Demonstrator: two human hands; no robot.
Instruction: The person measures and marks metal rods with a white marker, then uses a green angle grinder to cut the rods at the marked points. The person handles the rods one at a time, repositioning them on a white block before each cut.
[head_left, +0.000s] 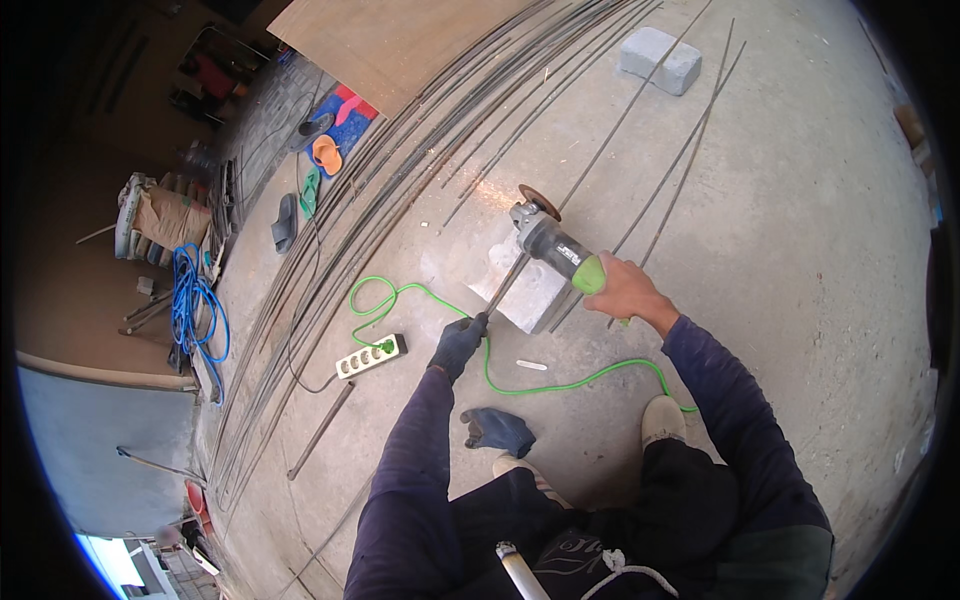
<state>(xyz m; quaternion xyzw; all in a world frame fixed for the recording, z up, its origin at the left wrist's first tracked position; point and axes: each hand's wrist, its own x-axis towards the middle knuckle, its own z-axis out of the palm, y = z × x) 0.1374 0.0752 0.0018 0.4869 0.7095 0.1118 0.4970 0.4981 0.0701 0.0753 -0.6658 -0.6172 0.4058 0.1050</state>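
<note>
My right hand (628, 295), bare, is wrapped round the green rear grip of an angle grinder (556, 248). Its disc (540, 202) meets a long steel rod, and orange sparks spray off to the left. In a dark glove, my left hand (459, 346) is closed on the near end of the steel rods (507, 284); how many it holds I cannot tell. A pale concrete block (532, 300) lies under the rods, below the grinder. The green power cord (590, 378) loops across the floor to a white power strip (368, 357).
A loose dark glove (499, 431) lies by my feet. Many long steel rods (370, 200) curve along the left. Farther off are a second block (660, 60), a brown board (400, 50) and sandals (326, 154). Blue hose (195, 305) is coiled at the left; a short bar (320, 430) lies nearer.
</note>
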